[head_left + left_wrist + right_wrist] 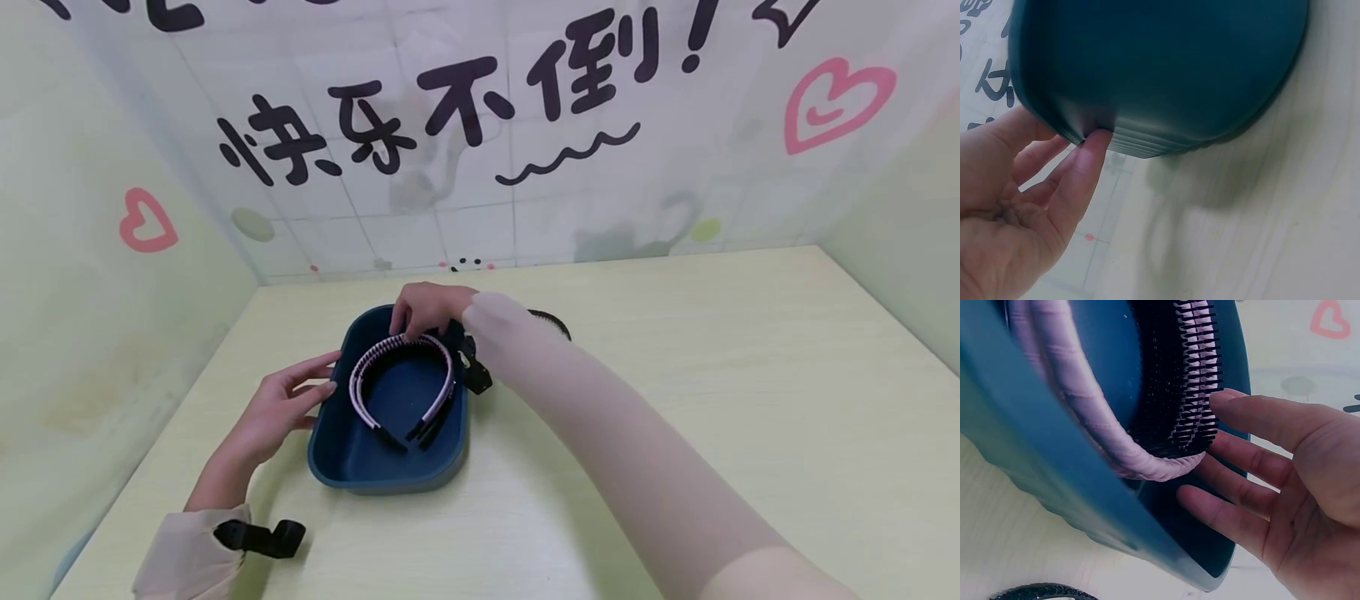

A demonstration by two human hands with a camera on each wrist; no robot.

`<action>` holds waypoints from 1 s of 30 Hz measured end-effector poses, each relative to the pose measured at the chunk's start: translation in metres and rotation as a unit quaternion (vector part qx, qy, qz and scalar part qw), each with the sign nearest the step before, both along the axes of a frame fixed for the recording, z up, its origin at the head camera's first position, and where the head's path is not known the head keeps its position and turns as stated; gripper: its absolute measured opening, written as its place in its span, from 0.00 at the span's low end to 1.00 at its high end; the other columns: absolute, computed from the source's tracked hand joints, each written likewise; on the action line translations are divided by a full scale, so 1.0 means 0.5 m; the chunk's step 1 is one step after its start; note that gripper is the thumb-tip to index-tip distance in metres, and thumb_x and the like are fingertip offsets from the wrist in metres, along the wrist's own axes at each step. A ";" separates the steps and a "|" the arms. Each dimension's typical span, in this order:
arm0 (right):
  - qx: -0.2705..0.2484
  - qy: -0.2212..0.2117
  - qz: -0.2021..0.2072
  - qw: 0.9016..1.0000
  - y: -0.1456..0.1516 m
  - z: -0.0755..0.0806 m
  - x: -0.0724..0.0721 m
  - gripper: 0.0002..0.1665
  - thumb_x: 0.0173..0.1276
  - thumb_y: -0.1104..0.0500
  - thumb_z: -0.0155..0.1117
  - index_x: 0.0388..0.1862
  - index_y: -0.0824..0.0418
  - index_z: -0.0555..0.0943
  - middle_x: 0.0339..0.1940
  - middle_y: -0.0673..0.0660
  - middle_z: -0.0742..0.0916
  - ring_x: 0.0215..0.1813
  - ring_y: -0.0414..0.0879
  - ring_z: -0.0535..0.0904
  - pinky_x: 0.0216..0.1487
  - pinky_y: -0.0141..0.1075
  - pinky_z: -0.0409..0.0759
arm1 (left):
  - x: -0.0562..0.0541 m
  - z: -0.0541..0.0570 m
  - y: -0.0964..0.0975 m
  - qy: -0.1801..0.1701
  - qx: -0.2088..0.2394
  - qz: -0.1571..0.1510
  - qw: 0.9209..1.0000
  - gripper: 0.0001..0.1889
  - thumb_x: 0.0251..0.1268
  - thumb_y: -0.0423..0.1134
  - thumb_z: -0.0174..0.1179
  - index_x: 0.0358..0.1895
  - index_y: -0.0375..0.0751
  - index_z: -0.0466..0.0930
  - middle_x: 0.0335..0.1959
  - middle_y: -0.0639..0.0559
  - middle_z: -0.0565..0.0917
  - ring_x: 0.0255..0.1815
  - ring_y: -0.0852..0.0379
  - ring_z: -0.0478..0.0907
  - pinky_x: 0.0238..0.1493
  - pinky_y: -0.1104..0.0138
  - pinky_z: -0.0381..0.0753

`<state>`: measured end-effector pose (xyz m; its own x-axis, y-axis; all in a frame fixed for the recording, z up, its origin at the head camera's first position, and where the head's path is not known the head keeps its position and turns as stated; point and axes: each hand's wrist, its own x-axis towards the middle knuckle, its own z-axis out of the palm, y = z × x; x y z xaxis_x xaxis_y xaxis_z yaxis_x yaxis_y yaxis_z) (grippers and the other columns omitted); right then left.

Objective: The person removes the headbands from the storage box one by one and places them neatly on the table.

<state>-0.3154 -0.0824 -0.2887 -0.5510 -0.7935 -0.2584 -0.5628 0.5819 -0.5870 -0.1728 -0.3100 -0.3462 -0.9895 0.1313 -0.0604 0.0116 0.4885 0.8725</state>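
Note:
A dark blue plastic bin (pixel 442 479) stands on the table, holding a pink headband (pixel 360 396) with black comb teeth and black tips. Extra tips at its right end suggest a second band lies along it. My right hand (pixel 426 307) reaches over the bin's far side and pinches the band's top; in the right wrist view, the thumb of this hand (pixel 1285 481) lies at the comb teeth (pixel 1200 375), fingers behind. At the bin's left wall, my left hand (pixel 281 408) grips the rim; in the left wrist view this hand (pixel 1029 200) has its thumb on the wall.
A dark, ridged headband (pixel 552 319) lies on the table right of the bin, partly hidden by my right sleeve (pixel 600 408). Printed cloth (pixel 450 183) hangs behind the table (pixel 712 358) and along both sides. Each wrist wears a black camera mount (pixel 262 537).

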 end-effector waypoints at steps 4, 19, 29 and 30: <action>-0.005 -0.002 -0.001 1.000 -0.002 0.001 0.000 0.18 0.62 0.67 0.61 0.52 0.58 0.81 0.40 0.53 0.85 0.38 0.41 0.77 0.32 0.38 0.78 | -0.001 0.001 0.000 0.000 0.005 0.000 1.000 0.28 0.68 0.45 0.52 0.68 0.43 0.60 0.57 0.37 0.67 0.46 0.63 0.74 0.37 0.60 0.79; -0.018 0.016 0.009 1.000 -0.006 -0.006 0.002 0.17 0.61 0.71 0.60 0.49 0.60 0.82 0.35 0.55 0.85 0.34 0.41 0.78 0.30 0.35 0.77 | 0.003 0.001 0.000 -0.001 0.009 -0.004 1.000 0.28 0.68 0.46 0.52 0.68 0.43 0.60 0.57 0.37 0.67 0.46 0.64 0.74 0.37 0.60 0.79; -0.026 0.040 0.035 0.998 -0.003 0.004 0.009 0.17 0.62 0.70 0.58 0.49 0.61 0.82 0.35 0.55 0.84 0.30 0.41 0.75 0.26 0.31 0.74 | 0.003 0.002 0.000 -0.003 0.001 0.000 1.000 0.28 0.67 0.47 0.52 0.68 0.44 0.60 0.56 0.37 0.67 0.47 0.62 0.74 0.37 0.60 0.79; -0.028 0.044 0.039 0.998 -0.003 0.006 0.010 0.17 0.62 0.70 0.58 0.49 0.61 0.82 0.35 0.55 0.84 0.30 0.41 0.74 0.26 0.31 0.74 | 0.003 0.003 0.000 -0.003 0.001 -0.001 1.000 0.28 0.67 0.47 0.52 0.68 0.43 0.60 0.56 0.37 0.67 0.47 0.62 0.74 0.37 0.60 0.79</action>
